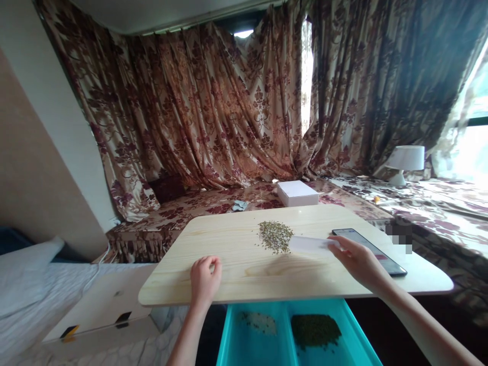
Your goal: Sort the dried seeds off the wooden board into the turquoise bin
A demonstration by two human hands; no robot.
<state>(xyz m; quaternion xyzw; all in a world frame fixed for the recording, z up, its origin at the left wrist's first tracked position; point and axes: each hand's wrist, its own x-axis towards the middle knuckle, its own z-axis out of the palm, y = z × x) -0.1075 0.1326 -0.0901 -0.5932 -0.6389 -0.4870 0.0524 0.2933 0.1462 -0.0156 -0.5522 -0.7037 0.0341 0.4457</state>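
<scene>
A loose pile of mixed small green and pale grains lies on the light wooden table, with a few strays around it. My right hand pinches the end of a flat white card, whose far edge meets the pile's right side. My left hand rests at the table's front left with its fingers curled in, and nothing shows in it. Below the front edge is a turquoise two-part bin. Pale grains with dark specks lie in its left compartment, dark green grains in its right.
A tablet lies on the table beside my right forearm. Behind the table are a white box and a grey-blue cloth. A white lamp stands far right. A large flat carton lies at left.
</scene>
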